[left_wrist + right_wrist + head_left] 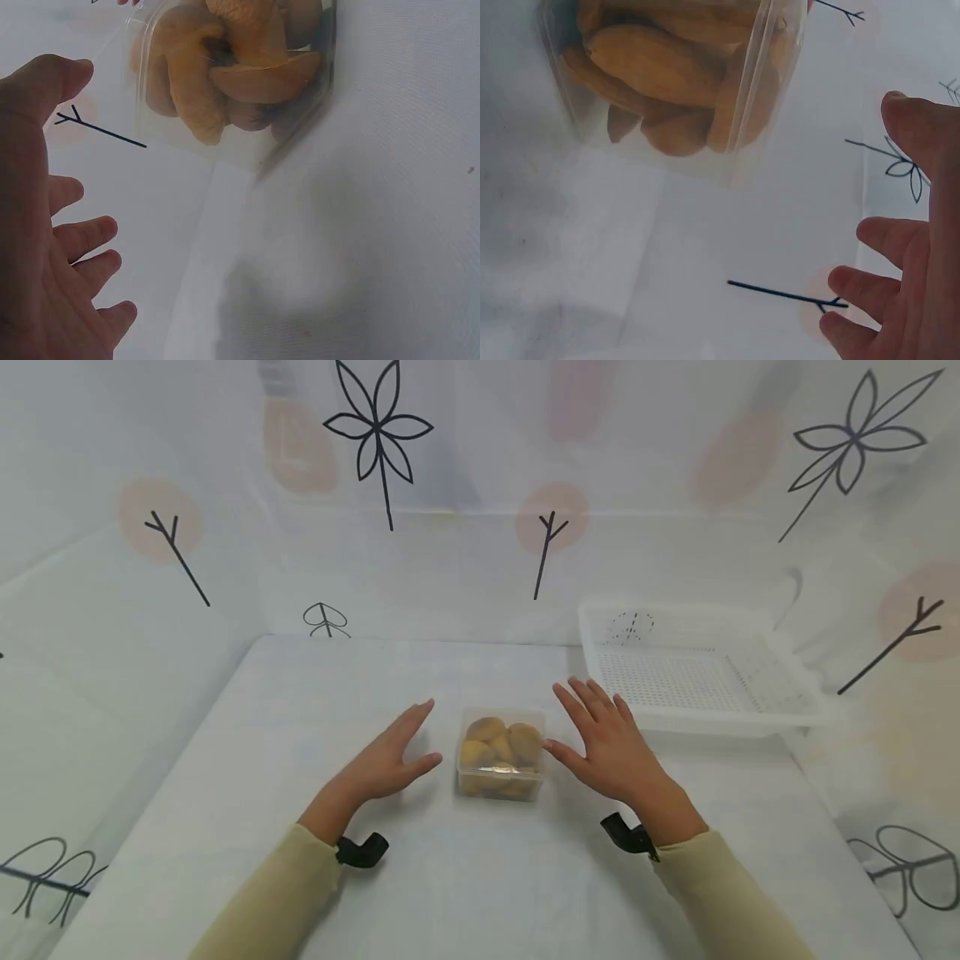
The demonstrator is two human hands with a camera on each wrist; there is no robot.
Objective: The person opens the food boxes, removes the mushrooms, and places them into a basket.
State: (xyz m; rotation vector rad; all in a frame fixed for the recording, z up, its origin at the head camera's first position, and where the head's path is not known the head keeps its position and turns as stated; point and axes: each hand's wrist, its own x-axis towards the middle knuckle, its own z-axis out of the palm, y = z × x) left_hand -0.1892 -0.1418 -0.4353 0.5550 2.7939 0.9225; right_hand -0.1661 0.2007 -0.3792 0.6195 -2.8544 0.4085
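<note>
A clear lidded plastic box (501, 772) filled with yellowish-brown, rounded food pieces (486, 752) stands on the white table, between the two hands. To its left my left hand (390, 760) hovers with fingers extended and thumb pointing at the box, a gap between them. My right hand (603, 747) is spread on the other side, its thumb tip close to the box's right edge. Both wrist views show the box (232, 82) (675, 82) from the side, with several brown pieces pressed against its walls and nothing in either hand.
A white perforated plastic basket (697, 722) sits at the back right of the table (450, 885), just beyond the right hand. White cloth (465, 568) printed with black plant drawings and pale spots hangs behind and at the sides.
</note>
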